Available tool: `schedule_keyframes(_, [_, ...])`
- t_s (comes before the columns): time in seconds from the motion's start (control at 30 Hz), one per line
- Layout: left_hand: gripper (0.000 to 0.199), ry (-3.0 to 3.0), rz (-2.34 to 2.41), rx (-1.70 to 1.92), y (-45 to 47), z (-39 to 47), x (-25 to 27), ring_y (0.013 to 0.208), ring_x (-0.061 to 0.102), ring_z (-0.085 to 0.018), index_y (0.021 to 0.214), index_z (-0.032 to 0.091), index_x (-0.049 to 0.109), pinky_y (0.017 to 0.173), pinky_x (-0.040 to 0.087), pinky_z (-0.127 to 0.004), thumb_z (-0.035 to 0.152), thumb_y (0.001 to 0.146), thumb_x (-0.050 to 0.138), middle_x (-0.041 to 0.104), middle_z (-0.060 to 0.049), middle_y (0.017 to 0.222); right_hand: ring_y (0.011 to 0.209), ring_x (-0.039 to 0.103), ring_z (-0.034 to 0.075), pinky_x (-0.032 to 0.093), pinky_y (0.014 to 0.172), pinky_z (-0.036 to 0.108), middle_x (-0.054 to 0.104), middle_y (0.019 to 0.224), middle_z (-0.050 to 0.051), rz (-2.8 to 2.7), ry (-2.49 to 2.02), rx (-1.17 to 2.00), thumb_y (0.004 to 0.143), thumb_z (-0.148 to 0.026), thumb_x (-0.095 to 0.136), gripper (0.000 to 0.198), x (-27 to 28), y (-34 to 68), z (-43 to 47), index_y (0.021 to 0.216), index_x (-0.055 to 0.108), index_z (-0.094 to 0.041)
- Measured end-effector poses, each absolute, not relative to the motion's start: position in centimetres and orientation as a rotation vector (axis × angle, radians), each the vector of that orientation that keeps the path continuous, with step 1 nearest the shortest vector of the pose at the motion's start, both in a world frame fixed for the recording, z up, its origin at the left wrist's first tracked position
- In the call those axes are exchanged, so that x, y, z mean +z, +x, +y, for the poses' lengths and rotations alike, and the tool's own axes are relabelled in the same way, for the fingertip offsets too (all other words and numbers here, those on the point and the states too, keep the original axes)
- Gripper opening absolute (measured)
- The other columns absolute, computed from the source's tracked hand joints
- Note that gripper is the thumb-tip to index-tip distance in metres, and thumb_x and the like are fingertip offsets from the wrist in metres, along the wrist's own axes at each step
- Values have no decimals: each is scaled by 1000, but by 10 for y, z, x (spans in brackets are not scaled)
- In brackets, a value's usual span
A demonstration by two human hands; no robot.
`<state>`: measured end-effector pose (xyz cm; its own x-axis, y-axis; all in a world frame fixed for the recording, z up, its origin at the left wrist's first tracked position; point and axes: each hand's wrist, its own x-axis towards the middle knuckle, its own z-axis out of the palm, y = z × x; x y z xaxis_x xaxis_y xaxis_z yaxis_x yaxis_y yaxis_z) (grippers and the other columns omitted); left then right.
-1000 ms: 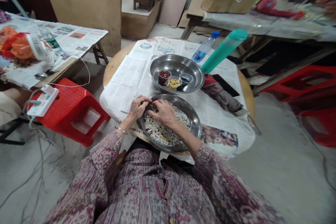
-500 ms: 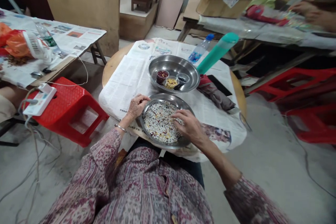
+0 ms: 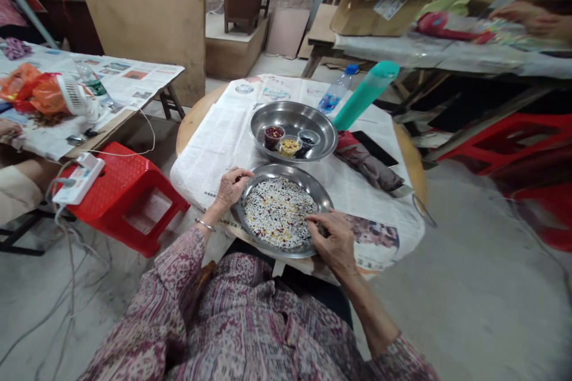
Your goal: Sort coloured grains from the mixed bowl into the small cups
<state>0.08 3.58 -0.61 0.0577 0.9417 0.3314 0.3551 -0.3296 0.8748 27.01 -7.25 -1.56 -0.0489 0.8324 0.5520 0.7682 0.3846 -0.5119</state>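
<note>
The round tabletop (image 3: 190, 124), its wooden rim bared at the left and right edges, is covered with newspaper (image 3: 217, 131). A steel far basin (image 3: 286, 115) is set around the middle, and a steel near basin (image 3: 318, 186) is placed by the near edge. The near basin's left rim is touched by the left hand (image 3: 231, 186); whether it is gripped cannot be told. The right hand (image 3: 335, 244) is held at the right rim, fingers curled towards the thumb; whether anything is pinched cannot be made out. Towards the far right edge, blue print is borne by a capped bottle (image 3: 338, 92), but no brand can be read. Three cups (image 3: 273, 142) are grouped in the far basin. Mixed grains (image 3: 279, 211) are spread in the near basin; working through them by fingertip seems the step in hand, for which a light pinch and a steadied rim would be called for. The newspaper's small print is illegible.
</note>
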Motion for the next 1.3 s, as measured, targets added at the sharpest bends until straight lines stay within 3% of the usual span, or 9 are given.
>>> schedule_keyframes(0.2, [21,1727,1339,1252,1,33,-4,77,59,-13,86,17,74,76,47,-24,7,82,56,67,-1,83,84,67,22,43,99,46,76,87,3,-1857,-1399,153,92,-33,53,20,-23,275,-69,89,71,-25])
schedule_keyframes(0.53, [20,1693,1353,1257,2,30,-4,79,61,-14,84,16,74,77,49,-26,8,82,57,68,-2,82,82,63,23,41,94,43,71,79,2,-1889,-1391,215,93,-37,48,22,-26,280,-66,82,63,-26])
schedule_keyframes(0.7, [19,1779,1382,1235,2,32,-5,77,60,-14,85,16,74,76,50,-26,9,84,56,65,-3,84,70,61,21,42,91,43,66,68,0,-1853,-1334,222,93,-36,51,26,-22,278,-68,71,59,-25])
schedule_keyframes(0.83, [14,2102,1425,1195,-6,27,12,91,60,-18,90,18,72,84,50,-31,13,84,60,63,-7,96,73,61,20,45,92,43,66,70,0,-1730,-1303,224,92,-34,53,23,-14,271,-71,72,60,-25])
schedule_keyframes(0.93, [11,2593,1247,870,-16,18,36,106,55,-25,94,22,71,95,44,-40,23,84,67,65,-9,108,75,61,20,43,96,45,67,72,1,-1644,-1318,197,89,-34,57,23,-11,268,-70,69,59,-24])
schedule_keyframes(1.1, [15,2758,771,203,-16,5,56,85,59,-20,87,24,68,85,43,-33,37,83,75,65,-1,86,79,59,21,47,83,40,65,74,3,-1612,-1358,311,90,-34,56,23,-9,268,-64,70,59,-24])
schedule_keyframes(1.17, [20,2681,680,131,-8,-1,55,80,60,-18,96,25,68,77,45,-29,35,81,77,65,0,87,82,59,22,47,83,40,65,75,4,-1596,-1356,356,92,-34,53,24,-9,269,-62,71,59,-24])
schedule_keyframes(1.3, [54,2582,542,108,20,-13,51,88,63,-17,133,31,55,75,48,-25,18,84,71,62,-3,112,85,58,22,47,85,40,64,76,4,-1554,-1363,404,92,-33,49,25,-9,268,-61,70,59,-24])
